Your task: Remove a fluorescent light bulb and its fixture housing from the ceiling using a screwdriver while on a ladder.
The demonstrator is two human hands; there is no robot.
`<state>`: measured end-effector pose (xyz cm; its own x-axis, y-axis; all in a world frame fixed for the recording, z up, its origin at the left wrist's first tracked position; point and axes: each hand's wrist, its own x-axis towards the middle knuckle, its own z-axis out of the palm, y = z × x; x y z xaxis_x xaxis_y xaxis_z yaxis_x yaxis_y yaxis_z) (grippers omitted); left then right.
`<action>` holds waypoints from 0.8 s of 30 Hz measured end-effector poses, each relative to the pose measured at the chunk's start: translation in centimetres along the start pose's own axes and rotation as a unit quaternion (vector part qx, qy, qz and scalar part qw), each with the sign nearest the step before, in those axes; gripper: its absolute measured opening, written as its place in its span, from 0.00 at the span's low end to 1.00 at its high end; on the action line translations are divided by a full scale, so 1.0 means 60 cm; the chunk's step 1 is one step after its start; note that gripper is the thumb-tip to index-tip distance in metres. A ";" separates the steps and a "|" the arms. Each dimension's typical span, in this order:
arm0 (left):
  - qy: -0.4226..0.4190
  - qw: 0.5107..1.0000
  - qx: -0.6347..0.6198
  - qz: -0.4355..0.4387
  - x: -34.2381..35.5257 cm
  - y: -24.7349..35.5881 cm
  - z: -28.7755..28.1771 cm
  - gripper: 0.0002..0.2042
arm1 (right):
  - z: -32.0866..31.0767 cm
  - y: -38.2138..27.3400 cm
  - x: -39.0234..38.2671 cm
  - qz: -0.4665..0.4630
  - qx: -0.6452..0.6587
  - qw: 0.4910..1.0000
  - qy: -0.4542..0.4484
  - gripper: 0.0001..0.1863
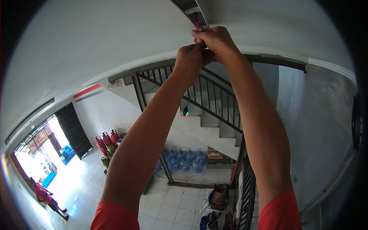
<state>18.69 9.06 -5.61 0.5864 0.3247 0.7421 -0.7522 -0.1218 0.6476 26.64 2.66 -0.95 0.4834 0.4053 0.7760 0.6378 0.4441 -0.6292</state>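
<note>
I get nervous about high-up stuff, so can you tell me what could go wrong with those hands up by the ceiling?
The thin red thing by the left hand and right hand might slip and fall, perhaps toward the stairs seen below. Both arms are stretched up high, so they could get tired and wobbly. The edges of the narrow ceiling opening might scratch those bare hands.

Slim rod (197, 26), top centre: red. Sleeves (117, 216), lower edge: plain red. Ceiling (96, 42), upper left: off-white. Stair railing (220, 95), centre: dark grey-brown bars. Water bottles (197, 165), lower centre: translucent blue. Gas cylinders (106, 138), left of centre: pinkish red; lower ones (105, 162), olive green. Floor (168, 205), lower centre: pale tiles, darker grid.
</note>
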 end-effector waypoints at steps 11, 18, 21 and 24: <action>-0.015 0.994 0.106 0.025 0.001 0.007 -0.011 0.13 | 0.003 -0.011 -0.015 0.026 0.062 0.998 -0.015 0.14; 0.102 0.957 0.271 0.027 0.000 0.008 0.008 0.16 | -0.003 0.009 0.003 -0.032 -0.018 0.999 0.025 0.14; 0.055 0.958 0.276 0.046 0.006 0.000 -0.007 0.16 | -0.003 -0.005 -0.013 0.006 0.030 1.000 0.005 0.14; -0.002 0.993 0.098 0.059 0.003 -0.010 -0.001 0.17 | -0.006 -0.002 -0.005 0.002 0.039 0.999 -0.021 0.15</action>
<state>19.22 9.25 -5.87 0.4991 0.2940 0.8152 -0.7427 -0.3395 0.5771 26.63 2.18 -1.11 0.4596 0.4396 0.7716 0.5868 0.5019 -0.6355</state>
